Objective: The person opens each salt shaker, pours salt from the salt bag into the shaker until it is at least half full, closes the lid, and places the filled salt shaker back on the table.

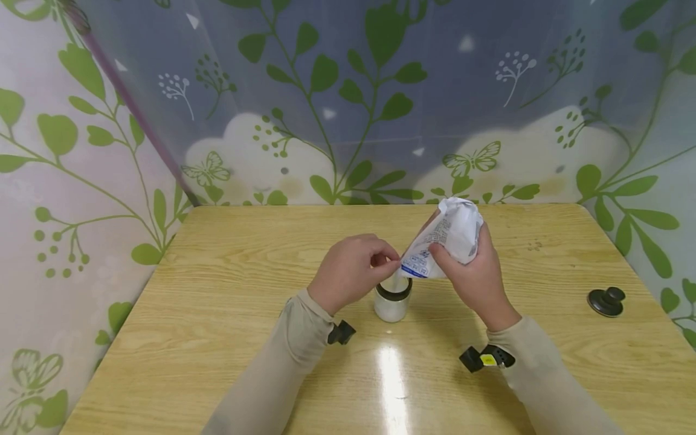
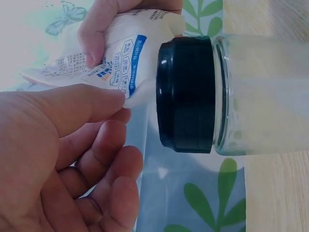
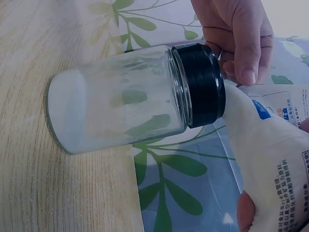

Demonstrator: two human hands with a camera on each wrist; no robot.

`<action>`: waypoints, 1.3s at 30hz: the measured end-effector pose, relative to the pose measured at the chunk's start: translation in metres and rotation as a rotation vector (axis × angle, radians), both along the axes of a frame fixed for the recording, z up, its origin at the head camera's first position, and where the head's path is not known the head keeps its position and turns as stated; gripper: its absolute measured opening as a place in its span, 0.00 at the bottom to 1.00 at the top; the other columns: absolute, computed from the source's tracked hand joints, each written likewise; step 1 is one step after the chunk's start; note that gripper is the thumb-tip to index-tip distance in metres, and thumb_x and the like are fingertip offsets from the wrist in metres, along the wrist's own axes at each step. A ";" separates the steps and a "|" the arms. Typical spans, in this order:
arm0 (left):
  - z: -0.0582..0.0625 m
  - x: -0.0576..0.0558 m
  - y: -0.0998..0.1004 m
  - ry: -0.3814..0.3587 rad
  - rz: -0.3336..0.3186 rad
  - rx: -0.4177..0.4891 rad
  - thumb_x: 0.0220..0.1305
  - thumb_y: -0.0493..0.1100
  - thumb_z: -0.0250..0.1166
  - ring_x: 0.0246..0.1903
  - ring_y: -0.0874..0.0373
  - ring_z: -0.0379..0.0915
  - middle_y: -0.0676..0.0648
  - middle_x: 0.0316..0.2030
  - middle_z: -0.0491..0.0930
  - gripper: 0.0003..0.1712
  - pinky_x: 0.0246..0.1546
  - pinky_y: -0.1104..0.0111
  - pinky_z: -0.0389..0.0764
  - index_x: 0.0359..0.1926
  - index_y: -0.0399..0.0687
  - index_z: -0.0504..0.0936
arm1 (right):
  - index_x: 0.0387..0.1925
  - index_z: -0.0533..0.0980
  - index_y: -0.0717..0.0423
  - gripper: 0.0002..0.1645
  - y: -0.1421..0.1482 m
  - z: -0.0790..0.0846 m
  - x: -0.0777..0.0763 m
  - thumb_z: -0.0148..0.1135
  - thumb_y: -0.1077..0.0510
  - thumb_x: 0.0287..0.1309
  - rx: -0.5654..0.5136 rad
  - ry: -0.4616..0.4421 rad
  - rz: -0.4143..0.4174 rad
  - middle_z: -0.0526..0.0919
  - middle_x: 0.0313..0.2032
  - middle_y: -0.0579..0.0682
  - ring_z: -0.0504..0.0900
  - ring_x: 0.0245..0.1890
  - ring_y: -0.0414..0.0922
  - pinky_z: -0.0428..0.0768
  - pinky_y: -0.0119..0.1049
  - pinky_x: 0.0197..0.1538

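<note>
A glass jar [image 1: 390, 307] with a black collar [image 2: 186, 94] stands upright on the table, between my two hands. White powder or fine grains [image 3: 67, 111] fill its lower part. Tilted over its mouth is a white printed plastic bag [image 1: 459, 226], its blue-edged corner pointing down at the opening. My right hand [image 1: 478, 275] grips the body of this bag from the right side. With thumb and forefinger, my left hand [image 1: 356, 269] pinches the bag's lower corner just above the jar. A whitish stream seems to run from that corner into the jar.
A black round lid with a knob [image 1: 606, 301] lies on the right of the wooden table [image 1: 228, 290]. Small white grains are scattered on the wood beside the jar in the right wrist view. A leaf-patterned curtain [image 1: 348, 90] hangs behind the table's far edge.
</note>
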State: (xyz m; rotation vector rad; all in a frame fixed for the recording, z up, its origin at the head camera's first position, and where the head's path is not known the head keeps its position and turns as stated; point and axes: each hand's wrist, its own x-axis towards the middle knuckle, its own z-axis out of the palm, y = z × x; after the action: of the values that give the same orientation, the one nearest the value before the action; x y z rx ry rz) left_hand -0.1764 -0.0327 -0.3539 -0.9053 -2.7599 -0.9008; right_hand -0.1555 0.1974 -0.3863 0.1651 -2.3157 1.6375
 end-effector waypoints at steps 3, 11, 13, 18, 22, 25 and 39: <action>0.001 0.001 0.000 -0.021 0.005 -0.004 0.69 0.48 0.71 0.28 0.65 0.73 0.59 0.29 0.80 0.07 0.30 0.72 0.76 0.40 0.53 0.91 | 0.73 0.58 0.57 0.40 0.000 -0.001 -0.001 0.67 0.56 0.67 0.004 0.005 0.000 0.78 0.52 0.57 0.80 0.46 0.44 0.82 0.31 0.39; -0.001 0.000 0.000 -0.015 0.013 -0.010 0.69 0.49 0.71 0.28 0.66 0.73 0.59 0.29 0.80 0.07 0.30 0.72 0.75 0.39 0.53 0.91 | 0.73 0.57 0.57 0.41 0.000 -0.002 -0.001 0.67 0.55 0.67 0.012 -0.003 0.004 0.78 0.53 0.58 0.80 0.46 0.44 0.83 0.31 0.39; -0.002 0.000 0.000 -0.008 0.013 -0.008 0.69 0.49 0.71 0.28 0.65 0.73 0.59 0.29 0.80 0.07 0.30 0.72 0.75 0.39 0.53 0.91 | 0.73 0.57 0.57 0.41 0.000 -0.002 -0.001 0.67 0.55 0.67 0.014 -0.003 0.005 0.77 0.53 0.58 0.80 0.46 0.44 0.83 0.31 0.39; -0.001 -0.001 -0.001 0.006 0.011 -0.007 0.69 0.48 0.71 0.27 0.65 0.73 0.59 0.29 0.80 0.07 0.30 0.72 0.75 0.39 0.53 0.91 | 0.73 0.57 0.57 0.41 0.000 -0.002 0.000 0.67 0.55 0.67 0.015 -0.005 0.002 0.78 0.53 0.58 0.80 0.46 0.44 0.83 0.30 0.40; 0.000 0.000 -0.001 0.012 0.008 -0.009 0.69 0.48 0.71 0.27 0.65 0.73 0.59 0.29 0.80 0.07 0.29 0.72 0.75 0.39 0.53 0.91 | 0.73 0.58 0.58 0.40 0.000 -0.002 0.000 0.67 0.54 0.67 0.017 -0.003 0.004 0.78 0.53 0.58 0.81 0.46 0.43 0.83 0.30 0.40; 0.000 0.000 -0.001 0.015 0.008 -0.009 0.69 0.48 0.70 0.27 0.65 0.73 0.59 0.29 0.80 0.07 0.29 0.72 0.75 0.39 0.52 0.91 | 0.73 0.57 0.58 0.40 0.000 -0.002 0.000 0.67 0.55 0.67 0.019 -0.001 0.005 0.78 0.53 0.58 0.81 0.46 0.43 0.83 0.30 0.40; -0.002 0.000 -0.001 0.032 0.009 -0.020 0.69 0.48 0.70 0.26 0.65 0.72 0.58 0.28 0.79 0.07 0.29 0.71 0.74 0.39 0.52 0.91 | 0.72 0.58 0.57 0.40 0.000 -0.002 0.000 0.68 0.56 0.67 0.011 0.018 0.012 0.79 0.53 0.57 0.81 0.47 0.42 0.83 0.29 0.41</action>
State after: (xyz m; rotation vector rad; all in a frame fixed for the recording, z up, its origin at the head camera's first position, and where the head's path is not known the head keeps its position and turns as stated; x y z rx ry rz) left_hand -0.1767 -0.0338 -0.3554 -0.9021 -2.7481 -0.8517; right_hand -0.1553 0.1975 -0.3884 0.1961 -2.3152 1.6228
